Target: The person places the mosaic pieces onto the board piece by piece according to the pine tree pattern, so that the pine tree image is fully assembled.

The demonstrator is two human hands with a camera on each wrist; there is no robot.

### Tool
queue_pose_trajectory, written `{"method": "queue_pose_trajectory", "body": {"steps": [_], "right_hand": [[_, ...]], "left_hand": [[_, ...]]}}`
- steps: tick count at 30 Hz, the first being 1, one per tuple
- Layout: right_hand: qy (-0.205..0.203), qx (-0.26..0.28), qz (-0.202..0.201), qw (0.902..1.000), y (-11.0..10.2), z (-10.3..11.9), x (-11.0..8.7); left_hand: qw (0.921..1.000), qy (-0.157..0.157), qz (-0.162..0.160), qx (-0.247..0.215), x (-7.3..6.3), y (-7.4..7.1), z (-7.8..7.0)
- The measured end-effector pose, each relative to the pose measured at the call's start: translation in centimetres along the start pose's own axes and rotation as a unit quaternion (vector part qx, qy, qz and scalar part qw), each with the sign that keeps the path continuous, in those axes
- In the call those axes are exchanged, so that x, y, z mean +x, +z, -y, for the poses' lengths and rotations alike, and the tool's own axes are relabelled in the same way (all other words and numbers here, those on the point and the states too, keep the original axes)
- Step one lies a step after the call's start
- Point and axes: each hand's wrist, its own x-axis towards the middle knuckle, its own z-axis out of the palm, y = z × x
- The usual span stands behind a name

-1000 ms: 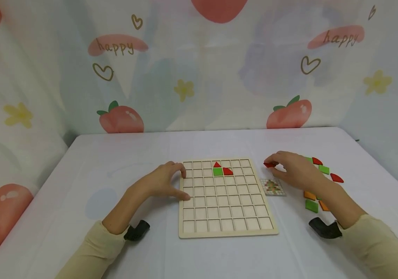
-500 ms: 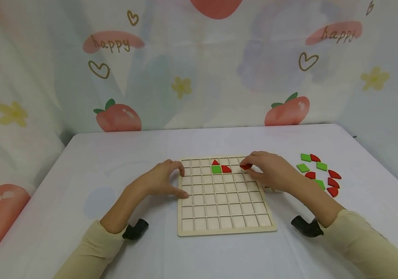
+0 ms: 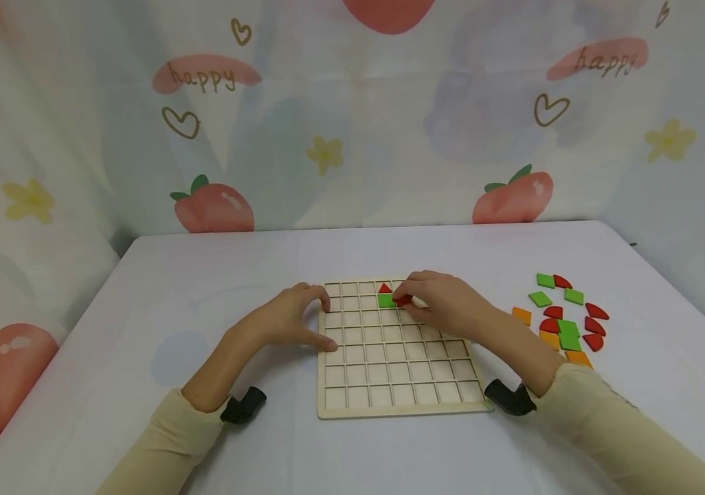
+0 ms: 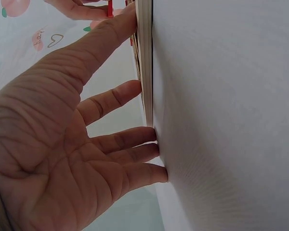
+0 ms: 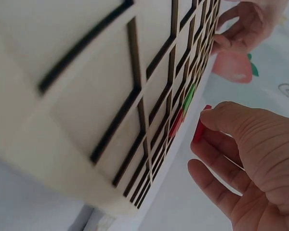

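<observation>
A pale wooden grid board (image 3: 365, 395) lies on the table. Its upper rows hold a red triangle (image 3: 385, 288) and a green square (image 3: 386, 300); a red piece (image 5: 175, 124) beside the green one shows in the right wrist view. My left hand (image 3: 291, 317) touches the board's left edge, thumb and index finger on the frame, other fingers stretched out. Over the upper board, my right hand (image 3: 445, 302) pinches another red piece (image 5: 199, 129) between thumb and fingers. In the right wrist view that piece is held apart from the board surface.
Several loose pieces lie right of the board: red rounded ones (image 3: 596, 311), green ones (image 3: 574, 296) and orange ones (image 3: 521, 315). The right forearm crosses in front of some table area there. A printed cloth wall (image 3: 365, 185) stands behind the table.
My right hand has moved left, from beside the board to above its upper rows, carrying the red piece. More loose pieces are uncovered. The left hand stays at the board's edge.
</observation>
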Motion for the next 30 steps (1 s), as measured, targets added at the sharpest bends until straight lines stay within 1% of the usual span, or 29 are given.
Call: {"method": "queue_pose_trajectory", "body": {"steps": [3,6,10,17,24,30], "right_hand": [[-0.001,0.006,0.009,0.9999,0.2,0.4,0.6],[-0.009,0.024,0.020,0.9995,0.5,0.6,1.1],[-0.029,0.038,0.026,0.9985,0.9,1.0,1.9],[-0.061,0.028,0.028,0.9974,1.4,1.2,3.1],[-0.073,0.028,0.031,0.9964,1.6,1.2,3.5],[-0.078,0.015,0.025,0.9965,1.9,1.2,3.8]], "left_hand": [[1.0000,0.001,0.000,0.004,0.1,0.0,-0.1],[1.0000,0.001,0.000,0.005,0.1,-0.1,-0.1],[1.0000,0.001,0.002,0.001,0.0,-0.1,-0.2],[1.0000,0.002,0.004,-0.002,0.0,-0.2,-0.3],[1.0000,0.005,0.004,-0.002,0.1,-0.1,-0.2],[1.0000,0.004,0.004,-0.001,0.0,-0.2,-0.1]]}}
